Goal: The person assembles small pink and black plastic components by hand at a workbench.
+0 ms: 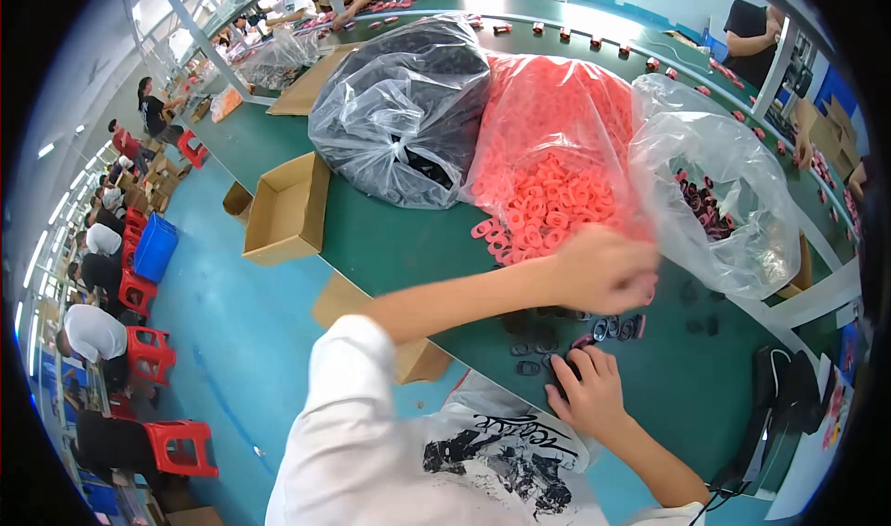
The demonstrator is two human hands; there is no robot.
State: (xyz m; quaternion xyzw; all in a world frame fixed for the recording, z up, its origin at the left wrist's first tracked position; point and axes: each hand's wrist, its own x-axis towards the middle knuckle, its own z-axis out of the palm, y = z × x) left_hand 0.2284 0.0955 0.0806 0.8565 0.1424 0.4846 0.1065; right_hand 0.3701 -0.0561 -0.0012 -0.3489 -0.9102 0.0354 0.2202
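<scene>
Cardboard box (286,209) sits open at the far left edge of the green table (390,243); right of it a clear bag of black rings (401,109), then the bag of pink rings (549,150) with its mouth spilling toward me; a third bag (719,197) lies furthest right. My left hand (603,271) reaches across at that spill, knuckles up and blurred; the fingers look curled, but whether they pinch a ring I cannot tell. The pink rings lie just beyond and left of its fingertips, touching or nearly so. Below it my right hand (587,391) rests flat, fingers spread and pressing on the loose black rings (543,350) scattered on the table just ahead of them; this hand is nearer those, the left nearer the pink.
</scene>
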